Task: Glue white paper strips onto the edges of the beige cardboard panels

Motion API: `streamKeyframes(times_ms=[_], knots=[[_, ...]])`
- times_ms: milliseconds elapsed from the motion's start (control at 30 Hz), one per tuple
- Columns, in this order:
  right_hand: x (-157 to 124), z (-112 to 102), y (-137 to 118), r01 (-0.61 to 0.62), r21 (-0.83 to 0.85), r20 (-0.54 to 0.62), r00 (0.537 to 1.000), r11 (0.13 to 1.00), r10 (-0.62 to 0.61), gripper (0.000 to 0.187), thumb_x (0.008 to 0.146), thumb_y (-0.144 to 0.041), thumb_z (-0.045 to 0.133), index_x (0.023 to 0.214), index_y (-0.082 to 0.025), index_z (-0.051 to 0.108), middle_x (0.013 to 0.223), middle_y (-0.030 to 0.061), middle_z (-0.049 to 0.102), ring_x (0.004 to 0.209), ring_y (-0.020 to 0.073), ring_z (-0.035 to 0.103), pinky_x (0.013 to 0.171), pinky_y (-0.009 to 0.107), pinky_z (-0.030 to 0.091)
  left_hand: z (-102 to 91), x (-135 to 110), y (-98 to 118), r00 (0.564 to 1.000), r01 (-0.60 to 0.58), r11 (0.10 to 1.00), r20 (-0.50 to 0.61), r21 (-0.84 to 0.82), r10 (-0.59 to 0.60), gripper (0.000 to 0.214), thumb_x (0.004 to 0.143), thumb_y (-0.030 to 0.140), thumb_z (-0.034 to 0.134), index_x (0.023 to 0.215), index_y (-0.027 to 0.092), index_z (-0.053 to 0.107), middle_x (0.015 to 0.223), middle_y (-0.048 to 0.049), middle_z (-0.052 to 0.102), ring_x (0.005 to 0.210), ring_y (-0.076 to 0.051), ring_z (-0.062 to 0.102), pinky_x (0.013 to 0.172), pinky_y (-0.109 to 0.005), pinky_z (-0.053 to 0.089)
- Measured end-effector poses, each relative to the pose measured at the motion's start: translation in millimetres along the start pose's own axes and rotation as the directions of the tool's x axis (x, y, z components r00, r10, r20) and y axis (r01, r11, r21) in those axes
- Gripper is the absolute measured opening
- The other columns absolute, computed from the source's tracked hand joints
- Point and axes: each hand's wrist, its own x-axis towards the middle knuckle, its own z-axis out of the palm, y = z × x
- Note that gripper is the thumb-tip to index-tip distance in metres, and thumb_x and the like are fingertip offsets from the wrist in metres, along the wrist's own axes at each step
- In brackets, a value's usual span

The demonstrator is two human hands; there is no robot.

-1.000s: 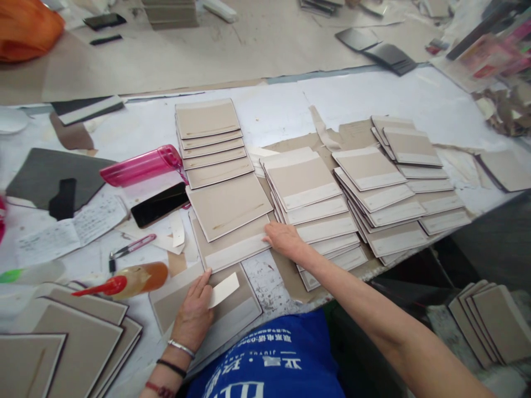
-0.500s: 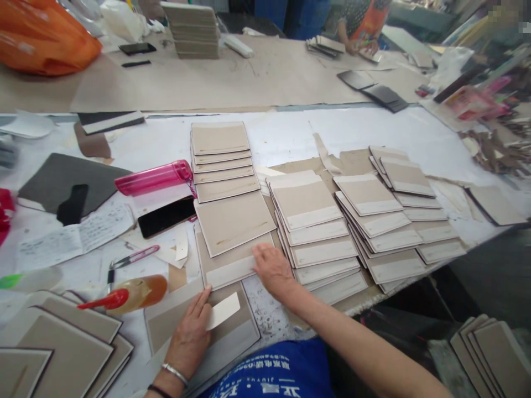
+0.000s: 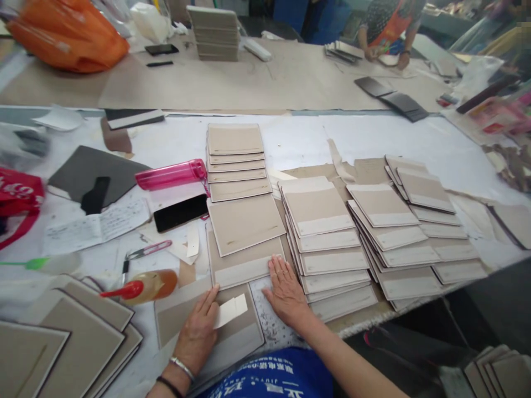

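My left hand point(image 3: 198, 331) rests at the near edge of a beige panel point(image 3: 249, 249) with a pale strip along its border. A small white card point(image 3: 233, 310) juts from between its thumb and fingers, which hold it. The fingertips touch the panel's lower left corner. My right hand point(image 3: 286, 290) lies open, fingers stretched, its fingertips on the right end of the pale strip. Another beige panel point(image 3: 246, 334) lies below, partly covered by my left hand and the card. A further panel point(image 3: 246, 224) overlaps the far side of the touched one.
Overlapping panel stacks stand to the right point(image 3: 319, 207) and ahead point(image 3: 235, 138). Left are a phone point(image 3: 181, 213), a pink case point(image 3: 171, 175), a pink-handled cutter point(image 3: 149, 250), a red-tipped glue bottle point(image 3: 155, 284) and more panels point(image 3: 89, 337). A co-worker point(image 3: 388, 33) works across the table.
My right hand has flattened and spread its fingers at the panel's right edge. My left hand stays at the corner with the card. The view has shifted, and the co-worker shows more fully.
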Motion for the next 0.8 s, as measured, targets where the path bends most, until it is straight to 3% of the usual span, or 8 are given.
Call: streamKeyframes(times_ms=[133,233,300,333,433,500,633,800], knots=[[2,-19,-12,-0.101,0.112,-0.034,0.994,0.989,0.105,0.052,0.083,-0.032,0.039,0.129,-0.008,0.039,0.138,0.0157,0.030,0.129,0.0256,0.020,0.105,0.046,0.015,-21.1,4,10,0.968,0.213,0.918,-0.058,-0.336,-0.246,0.024,0.062,0.008,0.043,0.076,0.018,0.061,0.108,-0.0089,0.063,0.103,-0.023,0.055,0.091,-0.039,0.044],[5,-48,-34,-0.112,0.470,-0.026,0.990,0.876,0.140,0.040,0.082,-0.031,0.041,0.116,-0.012,0.052,0.123,0.0165,0.050,0.117,0.0250,0.041,0.098,0.044,0.030,-37.8,3,31,0.843,0.476,0.583,0.152,-0.658,-0.517,0.024,0.072,0.037,0.049,0.075,0.018,0.062,0.080,-0.0058,0.068,0.077,-0.021,0.062,0.072,-0.034,0.051],[5,-65,-55,-0.151,0.741,0.124,0.988,0.654,0.087,0.033,0.080,-0.035,0.045,0.103,-0.015,0.058,0.106,0.0121,0.061,0.100,0.0214,0.055,0.086,0.037,0.042,-43.7,0,49,0.773,0.577,0.275,0.405,-0.769,-0.489,0.037,0.069,0.051,0.049,0.068,0.016,0.060,0.059,-0.0038,0.064,0.054,-0.017,0.058,0.053,-0.029,0.049],[5,-71,-66,-0.196,0.830,0.198,0.979,0.521,0.053,0.029,0.078,-0.037,0.049,0.094,-0.016,0.059,0.096,0.0091,0.064,0.089,0.0195,0.059,0.079,0.033,0.045,-45.0,-1,57,0.762,0.593,0.190,0.469,-0.782,-0.447,0.040,0.067,0.054,0.050,0.063,0.016,0.059,0.052,-0.0024,0.060,0.047,-0.015,0.054,0.048,-0.027,0.046],[4,-80,-93,-0.340,0.927,0.348,0.937,0.160,-0.024,0.024,0.072,-0.043,0.055,0.070,-0.019,0.051,0.055,-0.0027,0.058,0.051,0.0129,0.055,0.051,0.025,0.044,-46.3,-5,72,0.786,0.581,0.143,0.506,-0.801,-0.354,0.045,0.066,0.056,0.051,0.051,0.015,0.056,0.042,-0.0006,0.052,0.041,-0.011,0.047,0.046,-0.023,0.041],[4,-79,-103,-0.382,0.924,0.383,0.923,0.024,-0.031,0.030,0.071,-0.046,0.055,0.063,-0.020,0.042,0.041,-0.0083,0.045,0.036,0.0097,0.045,0.040,0.022,0.036,-47.7,-6,75,0.803,0.552,0.114,0.490,-0.826,-0.339,0.044,0.067,0.055,0.052,0.053,0.013,0.059,0.047,-0.0024,0.055,0.045,-0.012,0.050,0.048,-0.024,0.041],[3,-75,-105,-0.358,0.932,0.356,0.933,0.049,0.044,0.030,0.072,-0.045,0.054,0.061,-0.020,0.042,0.041,-0.0084,0.043,0.035,0.0093,0.045,0.039,0.022,0.035,-52.5,-5,75,0.799,0.484,-0.061,0.469,-0.873,-0.376,0.043,0.063,0.055,0.058,0.063,0.012,0.062,0.060,-0.0046,0.060,0.055,-0.014,0.053,0.055,-0.026,0.044],[4,-71,-100,-0.302,0.945,0.293,0.952,0.126,0.083,0.030,0.075,-0.046,0.051,0.067,-0.018,0.050,0.051,-0.0049,0.051,0.043,0.0119,0.052,0.047,0.024,0.041,-49.3,2,79,0.768,0.424,-0.105,0.419,-0.899,-0.484,0.038,0.057,0.049,0.067,0.055,0.013,0.058,0.048,0.0008,0.054,0.049,-0.010,0.047,0.052,-0.023,0.038]])
